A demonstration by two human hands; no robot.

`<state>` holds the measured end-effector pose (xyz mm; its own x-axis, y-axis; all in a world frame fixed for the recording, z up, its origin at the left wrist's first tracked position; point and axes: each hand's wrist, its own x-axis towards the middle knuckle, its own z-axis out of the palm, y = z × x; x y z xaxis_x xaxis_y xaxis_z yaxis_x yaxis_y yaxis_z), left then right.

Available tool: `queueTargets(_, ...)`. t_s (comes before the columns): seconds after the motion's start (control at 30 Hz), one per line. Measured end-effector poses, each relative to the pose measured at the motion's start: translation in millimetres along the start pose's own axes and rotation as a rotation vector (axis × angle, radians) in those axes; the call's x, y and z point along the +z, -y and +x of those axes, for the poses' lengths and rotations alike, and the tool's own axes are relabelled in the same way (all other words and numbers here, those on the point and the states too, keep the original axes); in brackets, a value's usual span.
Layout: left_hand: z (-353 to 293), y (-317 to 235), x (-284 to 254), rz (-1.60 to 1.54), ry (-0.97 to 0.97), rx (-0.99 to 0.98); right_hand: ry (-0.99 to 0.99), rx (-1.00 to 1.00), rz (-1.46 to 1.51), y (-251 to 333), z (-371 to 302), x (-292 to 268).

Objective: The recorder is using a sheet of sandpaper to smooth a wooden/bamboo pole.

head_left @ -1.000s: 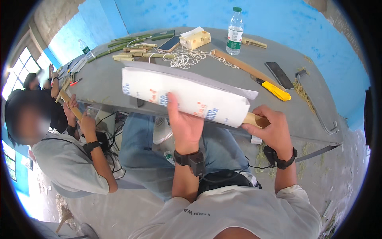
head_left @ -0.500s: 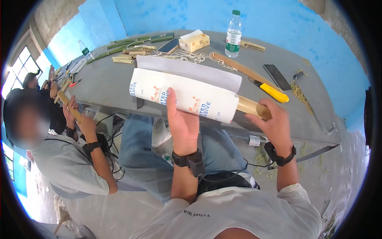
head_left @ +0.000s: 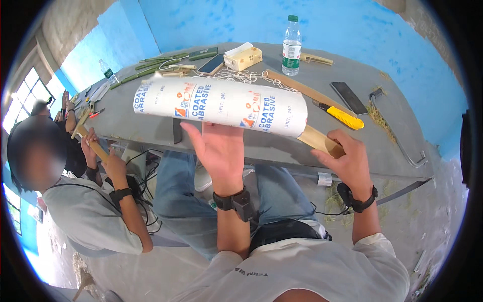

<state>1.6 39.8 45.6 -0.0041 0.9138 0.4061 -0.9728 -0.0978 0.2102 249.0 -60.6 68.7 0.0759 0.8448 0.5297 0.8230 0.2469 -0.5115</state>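
Note:
A sheet of sandpaper [head_left: 221,106], its white printed backing outward, is curved over a split bamboo piece. The pale bamboo piece [head_left: 321,142] sticks out at the sheet's right end; the rest is hidden under the paper. My right hand [head_left: 347,156] grips that end between thumb and fingers. Beneath the sheet's lower edge, my left hand [head_left: 221,153] has its palm up and its thumb stretched away from the paper. Its fingertips are hidden behind the sheet.
On the grey table [head_left: 282,156] lie a yellow utility knife [head_left: 344,117], a phone [head_left: 348,98], a bamboo length [head_left: 287,80], white cord [head_left: 236,75] and a tissue box [head_left: 243,58]. A water bottle [head_left: 292,48] stands behind. A co-worker [head_left: 95,206] at left holds bamboo.
My left thumb has come off the sandpaper and the hand sits lower. The sheet has wrapped round, showing more printed backing, and its far flap no longer shows. My right hand keeps its grip.

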Motion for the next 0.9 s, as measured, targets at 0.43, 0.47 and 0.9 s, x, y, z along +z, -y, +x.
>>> queueTargets(0.43, 18, 20, 29, 0.258, -0.146, 0.079, 0.151, -0.012, 0.041, 10, -9, 17)
queueTargets(0.47, 18, 23, 32, 0.272, -0.139, 0.076, 0.161, 0.002, 0.062, 10, -9, 19)
queueTargets(0.9, 24, 0, 11, 0.206, -0.198, -0.003, 0.17, 0.03, 0.1, 15, -18, 0)
